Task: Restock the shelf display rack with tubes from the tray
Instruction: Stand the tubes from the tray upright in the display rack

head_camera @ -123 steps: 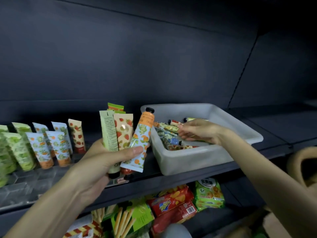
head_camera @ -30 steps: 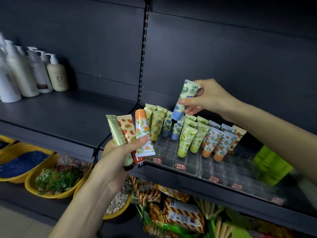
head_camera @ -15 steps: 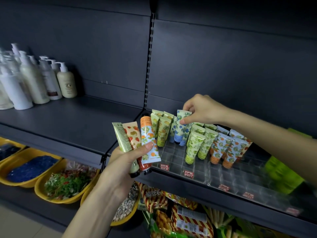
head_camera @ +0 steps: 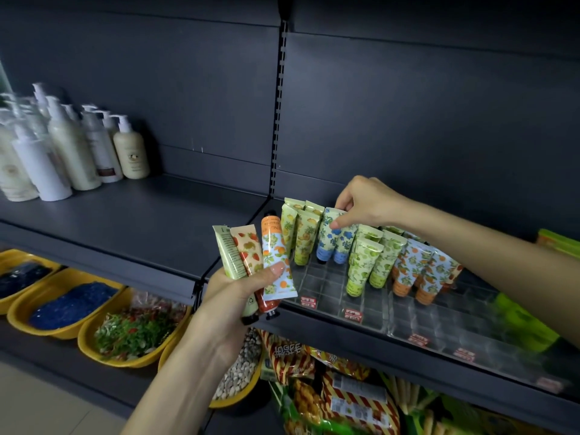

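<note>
My left hand [head_camera: 233, 293] holds a fan of three tubes [head_camera: 251, 262] in front of the shelf edge: a pale green one, a strawberry one and an orange-capped one. My right hand [head_camera: 364, 204] pinches the top of a blue-flowered tube [head_camera: 326, 243] that stands cap-down in the clear display rack [head_camera: 332, 293]. Yellow-green tubes [head_camera: 299, 233] stand to its left. To its right are green tubes [head_camera: 372, 262] and orange-patterned tubes [head_camera: 420, 271]. The tray is out of view.
White and cream pump bottles [head_camera: 62, 149] stand on the dark shelf [head_camera: 135, 221] at the left. Below it are yellow bowls [head_camera: 66, 309] of loose goods, and snack packs [head_camera: 329, 387] lie under the rack. Green packs [head_camera: 527, 321] sit at the right.
My right hand has lowered the blue-flowered tube into the rack and still grips its top. The view turned from the tray to the rack. My left hand keeps its three tubes.
</note>
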### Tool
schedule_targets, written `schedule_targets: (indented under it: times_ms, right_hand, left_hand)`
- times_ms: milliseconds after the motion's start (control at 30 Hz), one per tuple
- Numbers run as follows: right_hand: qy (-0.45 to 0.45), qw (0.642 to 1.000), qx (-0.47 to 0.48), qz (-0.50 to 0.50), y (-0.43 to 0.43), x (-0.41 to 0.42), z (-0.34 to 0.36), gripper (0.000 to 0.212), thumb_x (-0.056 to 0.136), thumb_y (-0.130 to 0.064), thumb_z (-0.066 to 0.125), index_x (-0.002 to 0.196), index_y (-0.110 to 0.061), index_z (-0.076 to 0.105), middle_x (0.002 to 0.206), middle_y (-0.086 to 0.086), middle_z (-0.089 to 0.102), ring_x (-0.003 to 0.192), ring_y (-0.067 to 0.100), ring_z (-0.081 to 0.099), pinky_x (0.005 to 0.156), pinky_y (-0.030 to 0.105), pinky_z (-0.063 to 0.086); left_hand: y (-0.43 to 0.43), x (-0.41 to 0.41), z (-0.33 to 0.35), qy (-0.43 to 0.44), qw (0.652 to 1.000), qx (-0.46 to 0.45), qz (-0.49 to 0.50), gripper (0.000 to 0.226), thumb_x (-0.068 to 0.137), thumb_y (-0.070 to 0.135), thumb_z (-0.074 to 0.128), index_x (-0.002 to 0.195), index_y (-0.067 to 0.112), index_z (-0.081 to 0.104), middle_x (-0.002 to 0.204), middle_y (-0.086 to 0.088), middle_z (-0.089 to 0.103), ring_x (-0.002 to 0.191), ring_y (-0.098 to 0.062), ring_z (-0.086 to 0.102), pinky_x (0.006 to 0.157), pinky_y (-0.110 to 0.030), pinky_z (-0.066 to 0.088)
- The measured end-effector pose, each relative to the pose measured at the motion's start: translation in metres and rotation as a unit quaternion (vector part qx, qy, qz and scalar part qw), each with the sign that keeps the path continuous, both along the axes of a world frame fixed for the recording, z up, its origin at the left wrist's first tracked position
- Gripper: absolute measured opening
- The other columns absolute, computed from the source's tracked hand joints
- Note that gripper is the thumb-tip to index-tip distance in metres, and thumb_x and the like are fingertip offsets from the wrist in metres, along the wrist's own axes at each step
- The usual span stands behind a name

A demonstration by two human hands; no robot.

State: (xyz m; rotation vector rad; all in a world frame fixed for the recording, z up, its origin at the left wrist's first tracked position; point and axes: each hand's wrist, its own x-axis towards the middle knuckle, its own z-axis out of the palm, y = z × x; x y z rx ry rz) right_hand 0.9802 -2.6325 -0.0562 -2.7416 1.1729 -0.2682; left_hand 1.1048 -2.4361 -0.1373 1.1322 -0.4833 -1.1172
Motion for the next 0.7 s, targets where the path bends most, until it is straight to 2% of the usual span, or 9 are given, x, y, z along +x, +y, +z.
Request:
schedule_targets:
  times_ms: [100,200,333,467,533,567,633,700]
  right_hand:
    - [0.002,1.000,-0.005,0.001,-0.002,0.003,-0.003,0.025,0.072,-0.032,0.081,0.080,-0.010,0.076,0.059,-0.007,0.054,0.060,0.008,0.048,0.054,0.025,0.036]
    - [0.010,1.000,-0.010,0.001,-0.006,0.005,-0.006,0.032,0.072,-0.034,0.081,0.083,-0.005,0.075,0.065,-0.001,0.055,0.068,0.014,0.049,0.060,0.026,0.037]
    - [0.022,1.000,-0.004,-0.007,-0.007,0.005,-0.011,0.037,0.072,-0.034,0.081,0.082,0.000,0.072,0.061,-0.005,0.050,0.071,0.015,0.050,0.064,0.026,0.036]
    - [0.021,1.000,0.003,-0.013,-0.010,0.006,-0.016,0.043,0.071,-0.035,0.081,0.081,0.005,0.069,0.062,-0.003,0.044,0.069,0.014,0.045,0.062,0.026,0.035]
    - [0.027,0.999,0.007,-0.018,-0.012,0.007,-0.016,0.041,0.071,-0.036,0.081,0.082,0.002,0.070,0.062,-0.008,0.049,0.075,0.013,0.049,0.067,0.026,0.038]
    - [0.031,0.999,0.008,-0.018,-0.013,0.008,-0.016,0.042,0.071,-0.036,0.081,0.084,0.002,0.070,0.064,-0.006,0.055,0.077,0.015,0.053,0.068,0.026,0.039]
    - [0.039,0.999,0.014,-0.013,-0.015,0.010,-0.016,0.048,0.070,-0.037,0.082,0.088,0.006,0.069,0.077,0.009,0.067,0.083,0.024,0.061,0.069,0.028,0.042]
    - [0.041,0.999,0.014,-0.014,-0.015,0.011,-0.018,0.047,0.070,-0.037,0.082,0.087,0.006,0.069,0.084,0.006,0.070,0.090,0.025,0.063,0.073,0.030,0.046]
  left_hand:
    - [0.001,0.002,0.001,-0.002,1.000,-0.001,-0.001,0.032,0.069,0.012,0.074,0.101,0.007,0.069,0.091,-0.009,0.076,0.072,-0.018,0.073,0.057,-0.022,0.053]
    - [0.001,0.006,0.003,-0.005,1.000,-0.006,0.006,0.037,0.065,0.014,0.075,0.101,0.008,0.069,0.092,-0.009,0.076,0.073,-0.019,0.073,0.067,-0.031,0.051]
    - [-0.001,0.012,0.004,-0.020,1.000,-0.002,0.011,0.041,0.062,0.017,0.077,0.101,0.011,0.070,0.094,-0.008,0.076,0.078,-0.020,0.073,0.074,-0.033,0.050]
    - [0.002,0.011,0.001,-0.020,1.000,0.006,0.009,0.038,0.063,0.016,0.077,0.100,0.010,0.069,0.090,-0.008,0.076,0.071,-0.017,0.072,0.069,-0.033,0.049]
    - [0.002,0.010,-0.001,-0.016,1.000,0.011,0.006,0.038,0.064,0.015,0.077,0.101,0.009,0.069,0.090,-0.009,0.076,0.070,-0.018,0.072,0.069,-0.033,0.049]
    - [0.002,0.009,-0.002,-0.015,1.000,0.012,0.004,0.038,0.065,0.015,0.076,0.102,0.008,0.069,0.090,-0.009,0.076,0.071,-0.018,0.073,0.069,-0.033,0.049]
    - [0.001,0.008,-0.003,-0.013,1.000,0.013,0.001,0.038,0.066,0.015,0.076,0.103,0.008,0.069,0.092,-0.010,0.076,0.074,-0.020,0.073,0.071,-0.034,0.050]
    - [0.001,0.007,-0.002,-0.011,1.000,0.010,0.000,0.038,0.067,0.014,0.076,0.104,0.007,0.069,0.092,-0.010,0.076,0.075,-0.021,0.073,0.071,-0.033,0.050]
